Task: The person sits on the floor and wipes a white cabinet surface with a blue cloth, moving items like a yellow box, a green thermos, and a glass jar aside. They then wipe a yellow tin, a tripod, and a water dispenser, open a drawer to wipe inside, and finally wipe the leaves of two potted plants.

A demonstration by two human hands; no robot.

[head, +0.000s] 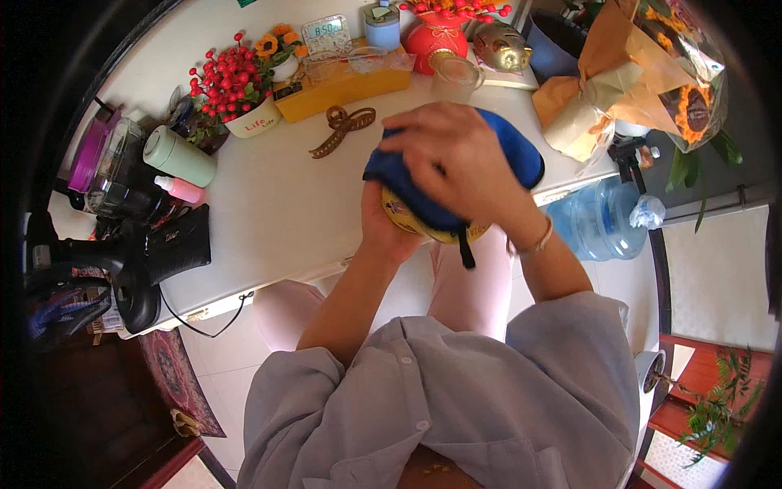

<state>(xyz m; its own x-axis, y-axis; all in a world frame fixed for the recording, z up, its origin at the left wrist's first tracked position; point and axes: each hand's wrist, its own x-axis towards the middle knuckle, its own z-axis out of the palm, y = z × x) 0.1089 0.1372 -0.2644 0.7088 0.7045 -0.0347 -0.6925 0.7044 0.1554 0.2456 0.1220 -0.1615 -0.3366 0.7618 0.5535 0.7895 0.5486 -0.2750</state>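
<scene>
My left hand (390, 227) cups a round yellow container (400, 214) with printing on its side, holding it from below near the table's front edge. Over its top lies a blue cloth (518, 143) with black edging and a short black loop. My right hand (449, 156) rests on the cloth with bent fingers, slightly blurred, and grips part of it. The cloth hides most of the container. A brown hair claw clip (342, 129) lies on the white table (281, 202), left of the hands. Just behind them stands a clear glass mug (455, 79).
Along the back are a pot of red berries (232, 82), a yellow box (345, 88), a digital clock (325, 36) and a red vase (435, 46). At left are a green flask (179, 156) and black pouch (180, 244); at right, a wrapped bouquet (602, 101) and large water bottle (602, 220).
</scene>
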